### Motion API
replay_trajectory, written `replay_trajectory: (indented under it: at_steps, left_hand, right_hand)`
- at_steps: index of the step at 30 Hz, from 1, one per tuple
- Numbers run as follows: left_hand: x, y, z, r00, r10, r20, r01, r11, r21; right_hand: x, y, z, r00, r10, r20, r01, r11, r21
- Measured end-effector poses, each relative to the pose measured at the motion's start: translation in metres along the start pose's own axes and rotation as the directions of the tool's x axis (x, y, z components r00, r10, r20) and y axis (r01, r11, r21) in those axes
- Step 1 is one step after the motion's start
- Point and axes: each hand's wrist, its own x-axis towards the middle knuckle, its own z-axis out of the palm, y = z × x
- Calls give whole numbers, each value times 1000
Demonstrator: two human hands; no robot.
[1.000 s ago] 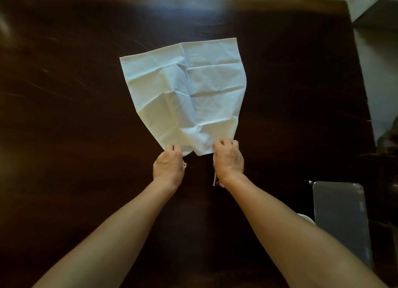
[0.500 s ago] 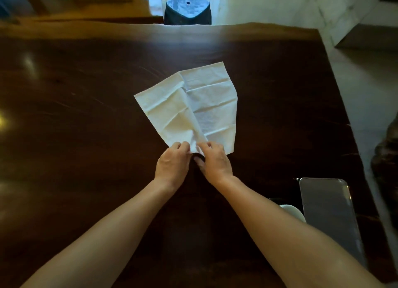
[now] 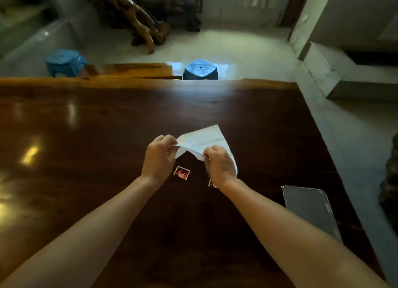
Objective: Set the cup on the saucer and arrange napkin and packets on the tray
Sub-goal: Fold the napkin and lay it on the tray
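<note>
A white paper napkin is folded over into a narrow wedge above the dark wooden table. My left hand pinches its near left edge and my right hand pinches the near right edge. A red and white packet lies flat on the table between my wrists. A second packet peeks out from under my right wrist. The grey metal tray sits at the table's right edge. Cup and saucer are not visible.
The table's far edge runs across the middle of the view, with a blue stool just behind it and another blue stool at the far left. A wooden root sculpture stands on the tiled floor.
The napkin has gone from spread open to folded over on itself, and both hands have shifted their grip on its near edge. The camera has tilted up, showing the room and the packets.
</note>
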Motion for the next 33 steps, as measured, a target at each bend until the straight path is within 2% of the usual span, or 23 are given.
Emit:
replay_trajectory:
  at_steps: [3,12,17,21,26,29,33]
  left_hand:
    - [-14,16,-25,995,-19,-96,17,1000,-16]
    - [-62,27,-92,961,-58,-272,83,993,81]
    - [-92,8,-119,927,-157,-340,196,977,84]
    - [-99,-18,-139,858,-291,-423,335,942,32]
    - [-84,-50,-164,798,-400,-451,435,900,-27]
    - [-63,-60,-184,789,-395,-471,430,902,-37]
    - [-36,-65,-214,811,-307,-498,347,938,-13]
  right_hand:
    - [-17,-2,-14,1000,7,-8,-7,1000,-17]
    - [-66,-1,-34,1000,2,16,0,994,-106]
    - [-79,-7,-35,998,34,43,-28,990,-136]
    - [-79,-15,-37,999,20,48,-13,987,-158]
    - [-51,-36,-44,998,-19,54,28,983,-182]
    - [-23,-57,-56,998,-65,17,67,983,-172]
    - [11,-82,-75,989,-112,-102,95,983,-158]
